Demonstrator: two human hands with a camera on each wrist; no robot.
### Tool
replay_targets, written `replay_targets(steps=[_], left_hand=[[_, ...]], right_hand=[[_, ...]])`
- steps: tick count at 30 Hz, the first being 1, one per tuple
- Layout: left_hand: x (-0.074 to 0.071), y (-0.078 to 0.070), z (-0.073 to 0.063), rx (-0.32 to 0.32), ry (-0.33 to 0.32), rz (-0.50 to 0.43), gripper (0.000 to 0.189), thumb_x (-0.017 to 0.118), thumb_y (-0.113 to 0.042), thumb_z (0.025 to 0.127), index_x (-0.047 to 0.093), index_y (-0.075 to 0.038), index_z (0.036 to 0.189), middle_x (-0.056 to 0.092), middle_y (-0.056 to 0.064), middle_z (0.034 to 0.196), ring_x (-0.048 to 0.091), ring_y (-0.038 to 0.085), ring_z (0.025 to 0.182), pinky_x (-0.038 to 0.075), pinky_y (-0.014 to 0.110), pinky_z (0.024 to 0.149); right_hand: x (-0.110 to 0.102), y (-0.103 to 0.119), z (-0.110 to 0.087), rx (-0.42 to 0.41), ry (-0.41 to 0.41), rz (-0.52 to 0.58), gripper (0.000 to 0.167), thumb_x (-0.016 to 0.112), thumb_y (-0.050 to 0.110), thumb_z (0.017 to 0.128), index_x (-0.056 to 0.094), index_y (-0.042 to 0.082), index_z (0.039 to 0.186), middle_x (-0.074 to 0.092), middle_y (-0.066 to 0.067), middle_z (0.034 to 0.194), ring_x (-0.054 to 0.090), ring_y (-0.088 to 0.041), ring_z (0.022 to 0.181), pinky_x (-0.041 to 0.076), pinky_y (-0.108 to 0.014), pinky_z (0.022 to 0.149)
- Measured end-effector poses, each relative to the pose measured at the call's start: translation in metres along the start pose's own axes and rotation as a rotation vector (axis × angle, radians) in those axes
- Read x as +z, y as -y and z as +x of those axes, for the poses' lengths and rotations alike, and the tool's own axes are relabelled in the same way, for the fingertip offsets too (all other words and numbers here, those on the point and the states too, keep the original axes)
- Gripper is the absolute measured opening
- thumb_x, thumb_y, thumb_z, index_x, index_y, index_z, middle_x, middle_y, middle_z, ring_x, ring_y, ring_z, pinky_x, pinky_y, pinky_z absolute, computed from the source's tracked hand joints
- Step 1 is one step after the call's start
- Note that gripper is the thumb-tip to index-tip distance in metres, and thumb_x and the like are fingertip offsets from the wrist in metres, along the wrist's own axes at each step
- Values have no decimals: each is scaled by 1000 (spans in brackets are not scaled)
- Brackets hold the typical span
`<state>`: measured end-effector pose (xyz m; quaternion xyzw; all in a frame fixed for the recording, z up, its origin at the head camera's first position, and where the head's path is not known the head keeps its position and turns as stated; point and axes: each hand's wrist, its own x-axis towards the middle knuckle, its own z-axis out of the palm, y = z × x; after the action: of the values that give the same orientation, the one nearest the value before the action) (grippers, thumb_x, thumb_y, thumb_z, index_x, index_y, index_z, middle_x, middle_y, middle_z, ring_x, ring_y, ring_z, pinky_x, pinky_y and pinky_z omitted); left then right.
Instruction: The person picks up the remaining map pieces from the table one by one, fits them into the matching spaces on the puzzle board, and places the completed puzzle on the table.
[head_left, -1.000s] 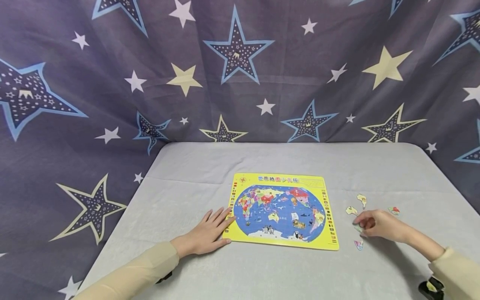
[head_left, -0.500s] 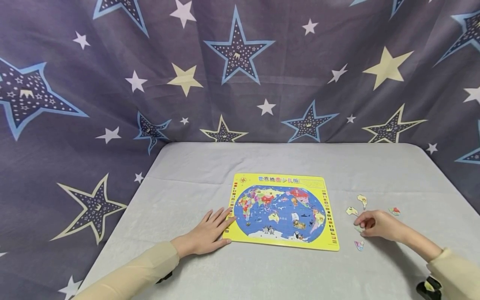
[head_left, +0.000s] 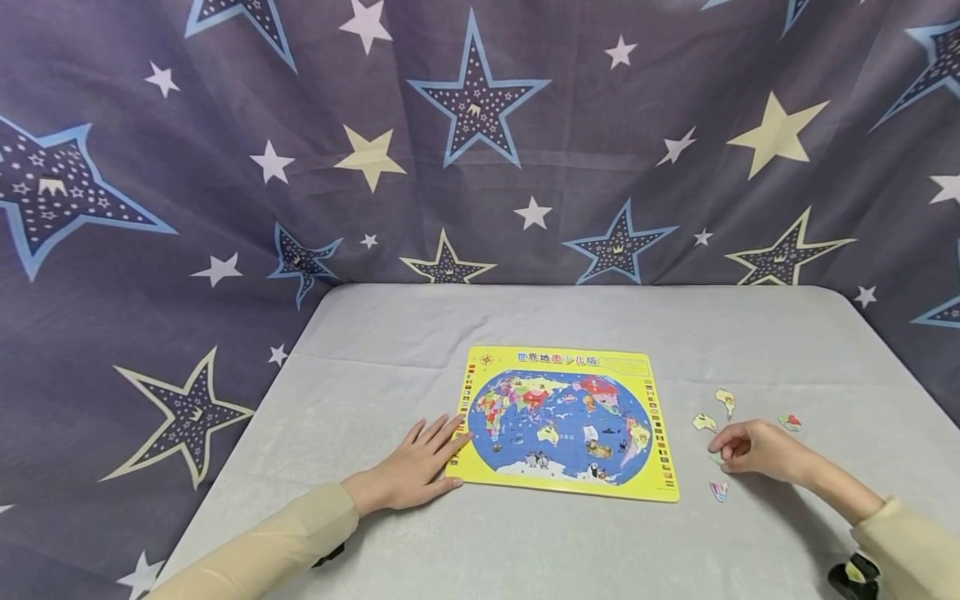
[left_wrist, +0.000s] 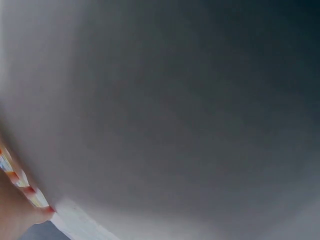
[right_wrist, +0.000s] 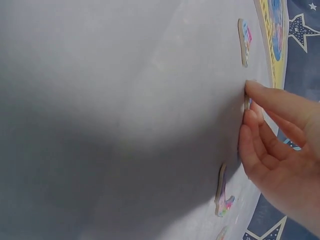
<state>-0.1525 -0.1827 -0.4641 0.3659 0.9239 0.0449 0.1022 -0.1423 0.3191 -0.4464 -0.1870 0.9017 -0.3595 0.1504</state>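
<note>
A yellow-framed world map puzzle board [head_left: 562,492] lies flat on the table. My left hand [head_left: 411,468] rests at its left edge, fingers spread and straight, with fingertips on the yellow border. In the left wrist view only part of that hand [left_wrist: 20,212] shows, low in the corner. To the right of the board, my right hand [head_left: 761,450] pinches a small pale-green puzzle piece [head_left: 716,457] between thumb and fingers, at the table surface. The right wrist view shows this piece [right_wrist: 247,102] edge-on, mostly covered by the fingers.
Around the right hand lie loose puzzle pieces: a yellowish one [head_left: 724,402], another yellowish one [head_left: 703,422], a red and green one [head_left: 789,422] and a pink and blue one [head_left: 718,492]. A star-patterned curtain [head_left: 480,200] hangs behind the grey-covered table [head_left: 405,333].
Hardly anything differs. The right wrist and sleeve have shifted very slightly to the left, while the fingers stay at the same piece. The left hand and the board have not moved.
</note>
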Motion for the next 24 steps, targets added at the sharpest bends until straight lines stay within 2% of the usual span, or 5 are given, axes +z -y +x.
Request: replay_targets(steps=[5,12,18,24], left_hand=[[1,1,0,2,-3,8,64,28,-54,91,16,-19,143,7,6,149,6,26,135,9,50,105],[0,-1,-1,7,-6,0,63,29,-53,91,17,-18,143,9,7,148,8,27,134,10,51,104],[0,0,-1,5,-5,8,64,28,-53,91,17,-19,143,8,7,148,7,27,134,10,51,104],[1,0,-1,10,-3,2,64,28,-53,91,16,-19,143,8,6,148,6,26,135,9,51,104]], right_hand=[[0,1,0,1,8,21,16,68,3,72,64,-2,87,56,3,73,45,1,62,42,-19,53],[1,-3,0,-56,33,53,15,66,0,73,63,-4,87,54,4,71,45,2,62,42,-19,53],[1,-2,0,-48,48,68,13,66,1,75,63,-3,87,55,1,71,45,2,63,42,-19,54],[-1,-4,0,-114,55,70,10,63,-4,75,62,-2,85,56,3,72,48,0,65,44,-19,54]])
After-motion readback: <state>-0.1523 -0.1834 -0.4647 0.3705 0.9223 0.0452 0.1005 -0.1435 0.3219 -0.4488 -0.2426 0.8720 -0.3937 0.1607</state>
